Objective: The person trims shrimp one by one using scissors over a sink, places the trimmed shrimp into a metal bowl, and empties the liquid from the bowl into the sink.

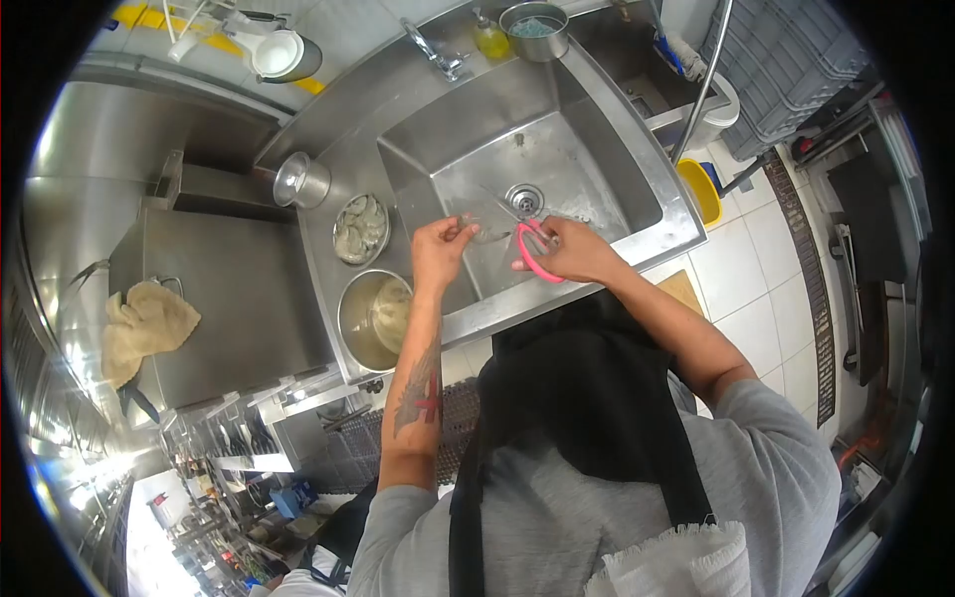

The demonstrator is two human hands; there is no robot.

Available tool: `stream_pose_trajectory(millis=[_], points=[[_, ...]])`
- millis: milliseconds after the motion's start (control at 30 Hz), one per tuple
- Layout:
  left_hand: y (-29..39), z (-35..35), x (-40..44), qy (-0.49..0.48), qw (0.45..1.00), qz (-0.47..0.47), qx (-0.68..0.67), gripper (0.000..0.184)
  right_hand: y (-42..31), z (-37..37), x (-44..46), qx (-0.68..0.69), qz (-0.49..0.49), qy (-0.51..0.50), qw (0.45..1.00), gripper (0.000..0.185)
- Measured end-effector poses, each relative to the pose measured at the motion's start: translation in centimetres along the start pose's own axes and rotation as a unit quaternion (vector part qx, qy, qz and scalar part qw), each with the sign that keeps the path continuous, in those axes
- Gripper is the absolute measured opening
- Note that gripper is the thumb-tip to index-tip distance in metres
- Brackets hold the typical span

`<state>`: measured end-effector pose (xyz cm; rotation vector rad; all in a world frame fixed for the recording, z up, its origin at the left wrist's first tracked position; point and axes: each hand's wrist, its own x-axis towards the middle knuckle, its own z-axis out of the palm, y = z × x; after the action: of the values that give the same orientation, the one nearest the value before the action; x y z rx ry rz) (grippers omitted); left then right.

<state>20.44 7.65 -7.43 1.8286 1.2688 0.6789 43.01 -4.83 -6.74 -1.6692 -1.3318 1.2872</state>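
Over the near side of a steel sink (597, 119), my right hand (577, 251) grips scissors with pink handles (535, 254), their blades pointing away from me. To their left, the fingertips of my left hand (443, 249) pinch a small greyish, see-through piece (477, 233), which looks like a shrimp. On the counter left of the sink is a bowl of grey shrimp-like pieces (361, 229). Nearer to me, beside my left forearm, stands a larger metal bowl (363, 308) with cloudy liquid and a smaller container inside.
A faucet (438, 55), a yellow soap bottle (489, 36) and a metal pot (534, 45) line the sink's back edge. A metal container (301, 181) stands at the left. Farther left hangs a beige cloth (149, 328). A yellow bucket (699, 192) is on the right.
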Motion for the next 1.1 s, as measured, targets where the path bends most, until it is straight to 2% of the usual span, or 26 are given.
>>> stream_pose_trajectory(millis=[67, 133, 167, 233, 367, 433, 567, 667, 700, 767, 833, 867, 933, 1000, 1033, 1100], points=[[-0.2, -0.1, 0.2, -0.005, 1.000, -0.013, -0.003, 0.023, -0.8, -0.2, -1.1, -0.097, -0.036, 0.076, 0.992, 0.071], [2.2, -0.4, -0.3, -0.023, 0.980, -0.048, 0.194, 0.025, -1.7, -0.2, -1.9, -0.090, -0.046, 0.043, 0.994, 0.073], [2.2, -0.2, -0.6, -0.027, 0.979, -0.050, 0.195, 0.025, -1.9, 0.2, -2.3, -0.081, -0.055, 0.011, 0.995, 0.076], [2.4, 0.6, -0.7, 0.043, 0.989, 0.025, 0.140, 0.023, -1.8, 1.1, -2.0, -0.081, -0.037, 0.014, 0.996, 0.076], [2.1, 1.1, -0.6, 0.042, 0.983, 0.023, 0.176, 0.019, -1.7, 1.5, -1.5, -0.072, 0.006, 0.009, 0.997, 0.072], [1.8, 1.3, -0.8, 0.059, 0.954, 0.125, 0.265, 0.021, -1.6, 1.7, -1.2, -0.078, 0.006, 0.008, 0.997, 0.070], [1.5, 1.6, -1.6, 0.035, 0.950, 0.148, 0.274, 0.026, -0.2, 2.1, -0.1, -0.037, 0.021, -0.007, 0.999, 0.066], [1.1, 1.3, -1.5, 0.033, 0.955, 0.130, 0.265, 0.027, -0.1, 1.9, -0.3, 0.042, 0.057, -0.058, 0.996, 0.065], [1.0, 1.0, -1.5, 0.035, 0.969, 0.104, 0.223, 0.027, 0.2, 1.9, -0.5, 0.039, 0.053, -0.062, 0.996, 0.065], [0.4, -1.1, -1.1, 0.059, 0.978, 0.072, 0.188, 0.027, 1.1, 2.2, -0.4, 0.012, 0.087, -0.009, 0.996, 0.067], [-1.2, -3.9, 0.1, 0.104, 0.987, 0.008, 0.119, 0.029, 4.0, 2.9, 0.0, 0.041, 0.081, 0.061, 0.994, 0.070], [-1.7, -5.7, 0.8, 0.119, 0.985, 0.003, 0.122, 0.029, 4.1, 2.5, -0.1, 0.036, 0.071, 0.048, 0.996, 0.070], [-2.8, -10.2, 2.4, 0.135, 0.971, -0.025, 0.196, 0.032, 3.3, 1.4, -0.8, 0.109, 0.146, -0.024, 0.983, 0.073], [-6.0, -13.7, 4.2, 0.229, 0.956, -0.031, 0.179, 0.035, 2.5, 1.2, -1.5, 0.100, 0.139, -0.020, 0.985, 0.070], [-8.2, -15.2, 5.3, 0.236, 0.955, -0.033, 0.177, 0.035, 2.3, 1.2, -1.8, 0.097, 0.136, -0.010, 0.986, 0.067], [-11.1, -17.7, 6.3, 0.234, 0.952, -0.102, 0.167, 0.041, 2.6, 1.3, -2.0, 0.085, 0.131, -0.005, 0.988, 0.061]])
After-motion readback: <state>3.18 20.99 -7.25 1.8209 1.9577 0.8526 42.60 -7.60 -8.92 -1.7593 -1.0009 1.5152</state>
